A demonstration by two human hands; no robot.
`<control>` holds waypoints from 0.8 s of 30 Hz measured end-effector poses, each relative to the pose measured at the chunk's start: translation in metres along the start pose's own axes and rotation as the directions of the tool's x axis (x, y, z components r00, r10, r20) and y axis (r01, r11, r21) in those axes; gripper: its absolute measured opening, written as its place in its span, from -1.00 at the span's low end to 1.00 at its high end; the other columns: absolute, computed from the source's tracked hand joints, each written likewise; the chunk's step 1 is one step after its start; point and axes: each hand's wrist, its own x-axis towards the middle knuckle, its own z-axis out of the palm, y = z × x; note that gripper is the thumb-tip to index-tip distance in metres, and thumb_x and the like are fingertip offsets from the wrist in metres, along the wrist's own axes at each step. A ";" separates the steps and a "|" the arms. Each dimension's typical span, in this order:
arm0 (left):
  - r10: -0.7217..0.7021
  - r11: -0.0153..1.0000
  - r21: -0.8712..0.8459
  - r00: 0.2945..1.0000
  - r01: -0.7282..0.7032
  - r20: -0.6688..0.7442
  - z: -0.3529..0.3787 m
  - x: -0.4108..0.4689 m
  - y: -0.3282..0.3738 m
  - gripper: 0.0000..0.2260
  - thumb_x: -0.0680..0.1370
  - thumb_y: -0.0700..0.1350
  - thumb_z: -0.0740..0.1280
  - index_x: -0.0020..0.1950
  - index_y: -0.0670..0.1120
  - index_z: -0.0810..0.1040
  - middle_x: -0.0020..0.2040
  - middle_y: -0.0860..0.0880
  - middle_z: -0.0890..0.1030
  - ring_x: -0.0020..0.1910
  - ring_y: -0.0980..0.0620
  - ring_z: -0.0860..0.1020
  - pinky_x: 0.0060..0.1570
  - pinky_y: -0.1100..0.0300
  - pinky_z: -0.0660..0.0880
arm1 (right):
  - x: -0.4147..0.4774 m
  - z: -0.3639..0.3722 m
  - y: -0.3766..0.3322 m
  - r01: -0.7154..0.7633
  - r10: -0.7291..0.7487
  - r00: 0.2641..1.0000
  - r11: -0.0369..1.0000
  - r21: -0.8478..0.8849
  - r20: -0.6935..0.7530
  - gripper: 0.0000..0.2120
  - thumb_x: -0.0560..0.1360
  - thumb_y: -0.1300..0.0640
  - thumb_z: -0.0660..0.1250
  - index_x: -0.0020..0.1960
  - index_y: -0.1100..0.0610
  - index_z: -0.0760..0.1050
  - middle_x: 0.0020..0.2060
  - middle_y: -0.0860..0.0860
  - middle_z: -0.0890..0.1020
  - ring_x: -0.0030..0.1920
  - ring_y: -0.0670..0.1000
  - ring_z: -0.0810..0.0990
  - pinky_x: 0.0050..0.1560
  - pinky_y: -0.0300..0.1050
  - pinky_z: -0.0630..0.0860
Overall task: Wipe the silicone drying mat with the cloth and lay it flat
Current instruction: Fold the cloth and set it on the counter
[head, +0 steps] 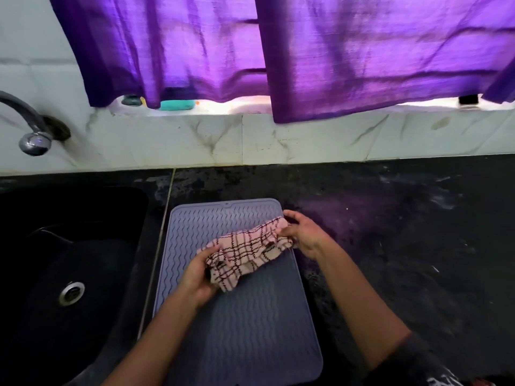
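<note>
A person is standing at a dark kitchen counter [390,218], looking down at both bare hands. A grey-blue silicone drying mat [245,324] with wavy ridges is lying flat on the counter, just right of a black sink [69,246], its long side running from near to far. Both hands are holding a pink checked cloth [248,252] bunched up over the far half of the mat. The left hand [198,277] is gripping the cloth's near left end, fingers curled closed around it. The right hand [303,235] is pinching the far right end between thumb and fingers, over the mat's right edge.

The person appears to be gathering or straightening the cloth before wiping. To do this well, they should be folding it into a flat pad, pressing it down and stroking along the ridges from the far end toward themselves, with one hand steadying the mat so it is not sliding toward the sink.

It is unclear whether the cloth is touching the mat or hanging just above it. The mat's near edge is running out of the picture, and the forearms are covering part of it. Whether the mat is wet or dirty is hard to make out. A purple curtain [278,51] is hiding the window, and small items on the sill beneath it are too blurred to name. A tap [33,135] is partly cut off at far left.
</note>
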 end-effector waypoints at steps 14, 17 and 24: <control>-0.052 0.846 0.525 0.994 0.097 -0.101 -0.048 0.011 0.036 -0.51 0.35 -0.02 0.42 0.21 -0.21 0.52 -0.04 -0.15 0.68 -0.14 -0.04 0.66 -0.21 0.09 0.64 | -0.001 0.016 0.064 0.202 -0.368 0.930 0.510 -0.836 0.000 -0.47 0.50 0.41 0.10 0.45 0.18 0.22 0.38 0.16 0.36 0.36 0.15 0.31 0.34 -0.03 0.27; -0.020 0.831 0.548 0.989 0.096 -0.144 -0.045 0.011 0.034 -0.59 0.43 0.13 0.36 0.13 -0.13 0.58 -0.03 -0.15 0.68 -0.02 -0.13 0.61 0.00 -0.03 0.57 | -0.002 0.025 0.066 0.060 -0.324 0.927 0.625 -0.778 -0.189 -0.65 0.54 0.08 0.25 0.27 0.20 0.38 0.16 0.15 0.48 0.17 0.17 0.46 0.14 -0.02 0.39; 0.133 0.865 0.499 0.983 -0.054 -0.123 -0.032 0.002 0.028 -0.75 0.54 -0.21 0.29 0.21 -0.20 0.50 0.00 -0.19 0.65 -0.05 -0.13 0.61 -0.08 -0.03 0.57 | 0.011 0.017 0.044 -0.045 -0.062 0.966 0.916 -0.399 -0.251 -0.90 0.36 0.29 0.44 -0.19 0.14 0.56 -0.07 0.16 0.67 -0.09 0.12 0.64 -0.04 0.01 0.59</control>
